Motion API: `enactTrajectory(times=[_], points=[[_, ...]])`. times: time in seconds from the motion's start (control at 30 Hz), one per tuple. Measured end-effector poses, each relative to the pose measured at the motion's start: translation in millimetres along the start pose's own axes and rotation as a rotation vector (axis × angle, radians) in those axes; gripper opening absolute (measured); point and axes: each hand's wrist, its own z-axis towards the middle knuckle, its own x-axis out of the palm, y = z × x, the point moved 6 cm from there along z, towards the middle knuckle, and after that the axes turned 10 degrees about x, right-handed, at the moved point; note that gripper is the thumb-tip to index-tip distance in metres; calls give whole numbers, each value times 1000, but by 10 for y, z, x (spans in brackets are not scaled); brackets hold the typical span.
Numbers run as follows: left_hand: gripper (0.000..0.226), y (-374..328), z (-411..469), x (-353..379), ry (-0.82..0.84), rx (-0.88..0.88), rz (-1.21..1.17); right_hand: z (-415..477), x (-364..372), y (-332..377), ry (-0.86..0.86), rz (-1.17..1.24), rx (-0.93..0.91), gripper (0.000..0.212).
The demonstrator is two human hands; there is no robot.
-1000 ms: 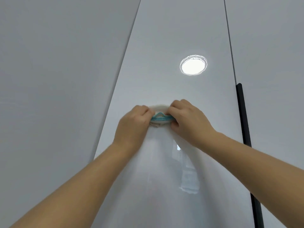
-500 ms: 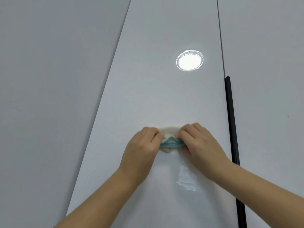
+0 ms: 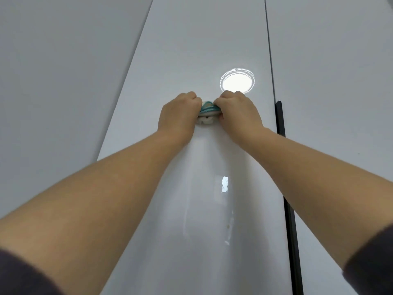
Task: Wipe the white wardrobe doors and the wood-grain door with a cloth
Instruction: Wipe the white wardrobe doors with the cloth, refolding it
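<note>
A glossy white wardrobe door [image 3: 200, 50] fills the middle of the view. My left hand [image 3: 178, 112] and my right hand [image 3: 238, 112] sit side by side high on it, both pressing a small bunched cloth [image 3: 208, 111], white with teal stripes, flat against the panel. Only a narrow strip of the cloth shows between the two fists; the rest is hidden under my fingers. Both arms are stretched upward. The wood-grain door is not in view.
A long black handle strip [image 3: 286, 177] runs down the door's right edge. Another white door [image 3: 340, 81] lies to the right, and a plain white panel [image 3: 59, 81] to the left. A round ceiling-light reflection [image 3: 237, 83] glares just above my right hand.
Both hands slid down the door with the cloth, then back up; they now sit just below the light reflection with arms stretched further.
</note>
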Motion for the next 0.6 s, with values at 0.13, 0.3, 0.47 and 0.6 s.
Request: enactTrajectory(times=[0.13, 0.3, 0.47, 0.6], points=[[13, 81, 27, 58, -34, -43, -71, 73, -5, -27, 47, 54, 42, 26], [15, -107, -447, 75, -104, 97, -169, -456, 12, -130, 16, 176, 43, 30], [13, -677, -1291, -54, -160, 240, -216, -1517, -142, -182, -32, 237, -9, 17], [17, -1036, -1650, -102, -139, 403, -207, -2147, -262, -247, -69, 153, -122, 18]])
